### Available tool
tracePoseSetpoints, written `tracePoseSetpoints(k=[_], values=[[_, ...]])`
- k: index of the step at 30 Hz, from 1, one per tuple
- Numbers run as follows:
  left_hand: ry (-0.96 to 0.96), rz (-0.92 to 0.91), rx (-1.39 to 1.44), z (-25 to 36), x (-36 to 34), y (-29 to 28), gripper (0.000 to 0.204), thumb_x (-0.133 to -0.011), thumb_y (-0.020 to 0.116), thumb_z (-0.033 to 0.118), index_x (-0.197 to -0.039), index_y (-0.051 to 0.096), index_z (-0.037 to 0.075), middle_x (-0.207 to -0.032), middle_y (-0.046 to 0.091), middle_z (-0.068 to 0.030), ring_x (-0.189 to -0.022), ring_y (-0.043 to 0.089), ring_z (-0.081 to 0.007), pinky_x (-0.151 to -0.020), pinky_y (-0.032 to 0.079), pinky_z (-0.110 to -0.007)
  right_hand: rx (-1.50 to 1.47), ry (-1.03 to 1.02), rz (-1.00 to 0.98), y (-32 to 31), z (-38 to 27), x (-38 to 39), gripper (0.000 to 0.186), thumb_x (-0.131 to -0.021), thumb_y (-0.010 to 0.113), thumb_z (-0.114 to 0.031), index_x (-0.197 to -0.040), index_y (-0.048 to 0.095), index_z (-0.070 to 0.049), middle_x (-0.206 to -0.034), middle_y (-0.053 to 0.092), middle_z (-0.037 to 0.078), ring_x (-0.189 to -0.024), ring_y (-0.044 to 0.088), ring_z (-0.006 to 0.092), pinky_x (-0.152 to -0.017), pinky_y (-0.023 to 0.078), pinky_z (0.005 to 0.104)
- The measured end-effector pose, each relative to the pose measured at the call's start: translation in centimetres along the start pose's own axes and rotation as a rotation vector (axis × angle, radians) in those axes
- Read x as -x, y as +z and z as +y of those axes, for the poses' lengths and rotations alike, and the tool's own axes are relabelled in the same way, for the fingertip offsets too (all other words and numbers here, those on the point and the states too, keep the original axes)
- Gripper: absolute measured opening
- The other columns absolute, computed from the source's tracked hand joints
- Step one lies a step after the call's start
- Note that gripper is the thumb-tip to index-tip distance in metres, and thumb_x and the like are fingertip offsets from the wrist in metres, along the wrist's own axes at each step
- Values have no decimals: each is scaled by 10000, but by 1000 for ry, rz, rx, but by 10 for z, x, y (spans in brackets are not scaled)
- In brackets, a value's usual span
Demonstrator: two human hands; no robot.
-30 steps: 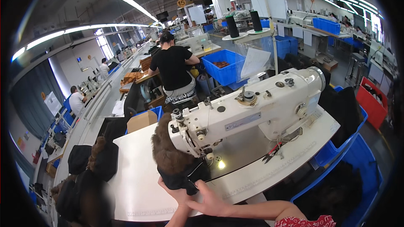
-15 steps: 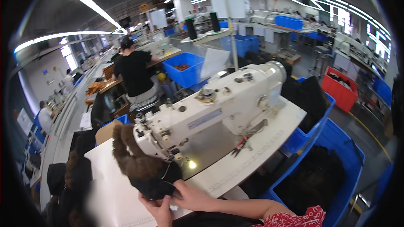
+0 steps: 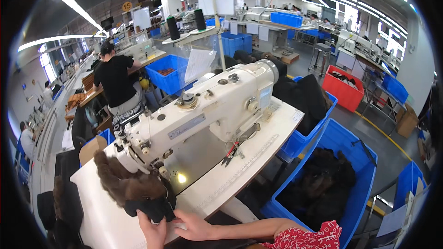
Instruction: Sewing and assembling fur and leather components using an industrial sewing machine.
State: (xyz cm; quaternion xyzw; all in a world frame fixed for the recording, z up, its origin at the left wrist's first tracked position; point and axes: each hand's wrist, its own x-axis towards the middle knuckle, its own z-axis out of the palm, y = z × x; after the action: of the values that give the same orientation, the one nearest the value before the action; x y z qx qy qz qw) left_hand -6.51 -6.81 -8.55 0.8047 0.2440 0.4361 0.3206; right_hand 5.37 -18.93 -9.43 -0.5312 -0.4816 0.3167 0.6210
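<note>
A dark piece with brown fur trim [image 3: 121, 180] and black cloth [image 3: 151, 207] lies at the head of a white sewing machine [image 3: 194, 115]. Its far part reaches under the machine head, where the needle area is partly hidden. My left hand [image 3: 153, 228] pinches the near edge of the black cloth, thumb on top. Close beside it, my right hand [image 3: 193, 226] has its fingers closed at the cloth's right corner. A lamp spot glows on the metal bed plate just right of the fur piece. Red-handled snips [image 3: 231, 153] rest on the white table.
At the right stand blue bins [image 3: 369, 182] filled with dark furry pieces, and farther off a red bin [image 3: 342, 88]. More dark fur pieces [image 3: 60, 216] hang at the left table edge. Ahead, a person in black [image 3: 113, 80] sits at another station beside a blue bin [image 3: 168, 71].
My view has swung to the right, so the scene sits farther left. The cloth is bunched nearer the machine head, and my left hand has come up onto its near edge.
</note>
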Motion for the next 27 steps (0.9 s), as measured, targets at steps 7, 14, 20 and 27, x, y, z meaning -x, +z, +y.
tracePoseSetpoints(k=[7,14,20,27], values=[[-3,79,-156,65,36,-76,215,-819,638,-81,-1022,626,-12,-1011,693,-172,-939,664,-253,-875,512,-343,443,-231,-115,6,-12,-12,586,-800,655,-160,-1265,416,105,-1227,512,321,-1163,490,486,-997,426,490],[896,-855,-636,142,-88,-32,297,-761,691,148,-1032,672,29,-1068,682,-90,-1067,628,-263,-942,502,-387,415,-143,-282,6,-25,3,530,-775,665,-226,-1160,538,115,-1141,577,268,-1161,498,433,-1009,424,453],[561,-1109,-1023,109,-137,-9,546,-659,785,476,-1015,702,71,-946,601,-42,-943,538,-253,-811,420,-362,692,-385,-69,4,-18,2,552,-797,660,-213,-1222,527,115,-1185,564,239,-1169,504,393,-1040,408,427],[548,-895,-947,84,-146,-24,582,-667,783,345,-1217,667,198,-1158,614,-17,-995,543,-278,-835,450,-395,500,-308,-65,17,-18,-18,589,-819,660,-205,-1279,463,104,-1269,514,258,-1122,521,369,-987,432,415]])
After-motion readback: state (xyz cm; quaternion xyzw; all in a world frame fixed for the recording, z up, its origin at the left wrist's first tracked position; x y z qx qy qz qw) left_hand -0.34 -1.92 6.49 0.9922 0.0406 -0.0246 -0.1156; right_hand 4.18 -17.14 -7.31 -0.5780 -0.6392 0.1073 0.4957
